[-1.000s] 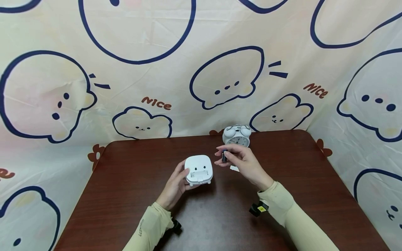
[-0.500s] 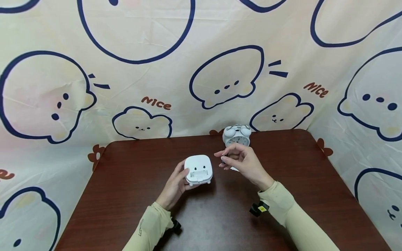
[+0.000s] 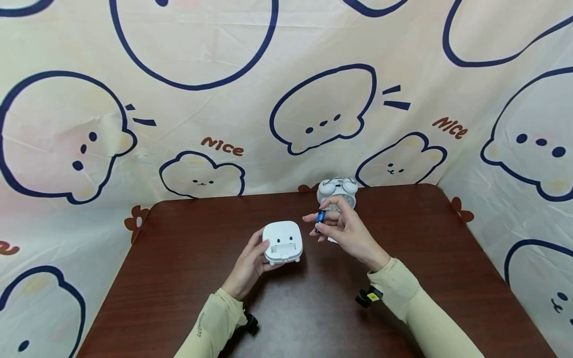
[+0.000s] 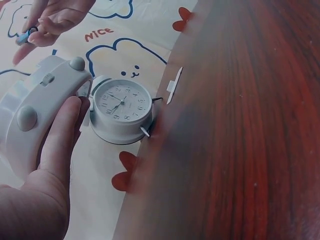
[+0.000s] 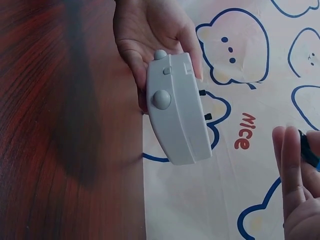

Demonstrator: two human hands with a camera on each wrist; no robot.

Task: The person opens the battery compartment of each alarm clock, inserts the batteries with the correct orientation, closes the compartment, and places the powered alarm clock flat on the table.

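Observation:
My left hand (image 3: 246, 268) grips a white rounded-square device (image 3: 283, 230) by its left side, thumb on the face turned up to me. Two small black knobs and an uncovered battery compartment (image 3: 284, 248) show on that face; round feet (image 4: 27, 118) stick out from its edge. To the right, my right hand (image 3: 355, 237) pinches a small blue and black battery (image 3: 321, 217) between thumb and fingers, held up apart from the device. In the right wrist view the battery (image 5: 310, 156) is partly hidden behind fingers.
A white twin-bell alarm clock (image 3: 336, 189) stands at the table's back edge, partly behind my right hand. A small white tabbed cover (image 4: 174, 86) lies on the brown table (image 3: 201, 233) under that hand. Printed cloth (image 3: 250, 114) hangs behind the table.
The battery has turned between my right fingers: first dark and upright, then mostly hidden, now showing its blue side. My left hand and the device have stayed in place.

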